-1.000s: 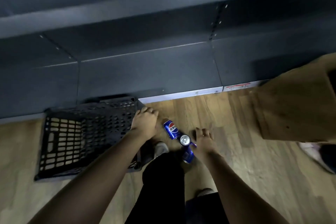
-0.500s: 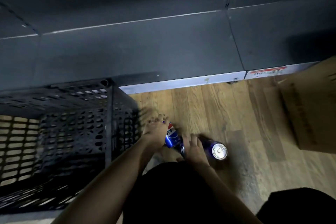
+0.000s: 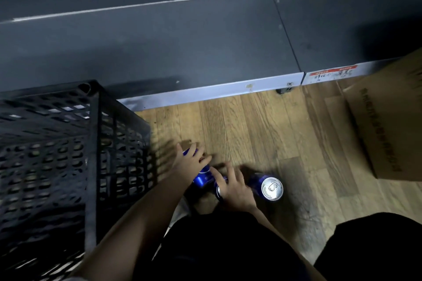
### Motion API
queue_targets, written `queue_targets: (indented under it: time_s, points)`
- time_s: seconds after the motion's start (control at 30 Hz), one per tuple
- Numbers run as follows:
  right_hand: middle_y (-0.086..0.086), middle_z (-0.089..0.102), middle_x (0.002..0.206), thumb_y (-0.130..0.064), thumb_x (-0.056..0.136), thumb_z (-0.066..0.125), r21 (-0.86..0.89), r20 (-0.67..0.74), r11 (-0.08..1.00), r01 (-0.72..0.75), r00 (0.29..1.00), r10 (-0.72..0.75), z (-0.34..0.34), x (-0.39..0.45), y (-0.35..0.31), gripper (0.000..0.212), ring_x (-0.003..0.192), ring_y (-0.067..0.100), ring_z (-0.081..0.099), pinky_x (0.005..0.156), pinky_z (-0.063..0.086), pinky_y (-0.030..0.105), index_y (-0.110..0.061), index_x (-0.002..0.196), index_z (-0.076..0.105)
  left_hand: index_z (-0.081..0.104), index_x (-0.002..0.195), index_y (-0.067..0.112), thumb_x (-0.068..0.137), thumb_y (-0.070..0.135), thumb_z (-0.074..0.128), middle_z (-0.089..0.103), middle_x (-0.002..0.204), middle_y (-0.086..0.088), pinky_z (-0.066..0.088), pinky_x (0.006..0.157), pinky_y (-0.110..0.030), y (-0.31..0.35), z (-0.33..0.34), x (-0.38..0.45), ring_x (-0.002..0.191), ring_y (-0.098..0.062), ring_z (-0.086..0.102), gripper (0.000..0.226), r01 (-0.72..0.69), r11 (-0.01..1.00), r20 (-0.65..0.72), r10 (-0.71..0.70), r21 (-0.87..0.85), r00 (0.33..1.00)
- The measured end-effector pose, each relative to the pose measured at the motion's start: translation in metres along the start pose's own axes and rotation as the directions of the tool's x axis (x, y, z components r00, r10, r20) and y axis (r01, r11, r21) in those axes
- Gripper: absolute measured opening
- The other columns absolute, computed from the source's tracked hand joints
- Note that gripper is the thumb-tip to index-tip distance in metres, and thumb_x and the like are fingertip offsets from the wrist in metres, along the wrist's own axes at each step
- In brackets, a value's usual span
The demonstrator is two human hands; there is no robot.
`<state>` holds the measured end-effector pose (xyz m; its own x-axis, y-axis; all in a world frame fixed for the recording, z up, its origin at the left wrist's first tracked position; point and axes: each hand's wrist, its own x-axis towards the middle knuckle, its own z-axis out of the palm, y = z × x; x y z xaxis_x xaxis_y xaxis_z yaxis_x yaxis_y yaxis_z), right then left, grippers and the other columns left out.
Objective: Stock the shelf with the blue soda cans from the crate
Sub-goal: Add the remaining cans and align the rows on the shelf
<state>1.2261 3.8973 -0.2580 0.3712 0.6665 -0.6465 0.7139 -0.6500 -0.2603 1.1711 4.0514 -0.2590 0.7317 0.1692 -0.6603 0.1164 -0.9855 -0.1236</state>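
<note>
Both hands work low on the floor [image 3: 251, 134]: the left hand [image 3: 190, 166] grasps one blue can [image 3: 202, 177], the right hand [image 3: 235, 189] covers another, likely gathering several at once. A third can [image 3: 270, 188] stands just beside. Beyond, the crate [image 3: 68, 143] and bare shelf [image 3: 159, 52] wait.

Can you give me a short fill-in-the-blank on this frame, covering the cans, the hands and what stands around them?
1. The blue cans lie on the wooden ____.
2. The left hand rests on a blue ____.
3. The black crate stands on the person's ____ side.
4. The cardboard box stands to the ____ of the cans.

Missing words: floor; can; left; right
</note>
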Motion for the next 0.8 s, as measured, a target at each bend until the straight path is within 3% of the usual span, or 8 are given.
queue_targets:
  time_s: [0.2,0.33,0.5,0.6,0.7,0.8]
  points:
    - [0.019,0.004,0.155,-0.023,0.102,0.031,-0.002,-0.025,0.998,0.065,0.998,-0.065,0.001,0.001,0.001,0.057,0.135,0.042,0.025,0.106,0.033,0.048,-0.029,0.152,0.005,0.004,0.151,0.02,0.095,0.018,0.048,-0.001,0.158,-0.014,0.014,0.109,-0.063,0.002,0.013,0.003,0.145,-0.031,-0.003,0.071,-0.002,1.0,-0.049,0.002,-0.007,0.999]
    - [0.018,0.009,0.153,-0.019,0.099,0.039,0.022,-0.02,0.997,0.079,0.997,-0.079,-0.002,-0.002,0.002,0.062,0.131,0.041,0.03,0.104,0.035,0.045,-0.027,0.152,0.007,-0.003,0.151,0.027,0.091,0.02,0.057,-0.003,0.158,-0.011,0.018,0.107,-0.063,0.008,0.017,0.009,0.145,-0.032,-0.002,0.085,0.028,0.999,-0.063,-0.029,-0.018,0.998]
    - [0.017,0.026,0.139,-0.011,0.092,0.05,0.007,0.001,0.995,0.101,0.995,-0.101,-0.004,0.002,0.005,0.057,0.116,0.037,0.043,0.095,0.041,0.042,-0.013,0.143,0.025,0.017,0.147,0.02,0.088,0.019,0.06,0.009,0.156,-0.01,0.02,0.11,-0.059,0.008,0.02,0.01,0.143,-0.034,0.006,0.073,0.016,0.997,-0.092,-0.009,0.072,0.996]
    - [0.015,0.03,0.135,-0.011,0.082,0.067,0.071,0.029,0.993,0.099,0.994,-0.102,-0.013,0.007,0.011,0.066,0.115,0.038,0.044,0.094,0.042,0.042,-0.011,0.136,0.03,0.02,0.145,0.015,0.088,0.023,0.059,0.016,0.155,-0.009,0.014,0.109,-0.063,0.006,0.025,0.007,0.144,-0.031,0.005,0.069,0.018,0.996,-0.097,-0.01,0.09,0.995]
    - [0.014,0.034,0.132,-0.017,0.079,0.072,0.107,-0.023,0.99,0.096,0.995,-0.094,-0.025,0.009,0.018,0.067,0.114,0.037,0.048,0.093,0.041,0.038,-0.012,0.133,0.034,0.024,0.143,0.011,0.084,0.029,0.061,0.026,0.148,-0.01,0.01,0.11,-0.064,0.007,0.018,0.0,0.141,-0.031,0.015,0.072,0.071,0.997,-0.107,-0.071,-0.004,0.992]
    - [0.013,0.038,0.127,-0.019,0.078,0.073,0.144,-0.076,0.985,0.095,0.994,-0.085,-0.047,0.005,0.023,0.063,0.11,0.037,0.051,0.092,0.043,0.037,-0.015,0.13,0.037,0.03,0.137,0.01,0.079,0.034,0.063,0.033,0.139,-0.01,0.016,0.11,-0.059,0.005,-0.001,-0.012,0.128,-0.029,0.033,0.071,0.121,0.98,-0.112,-0.14,-0.158,0.984]
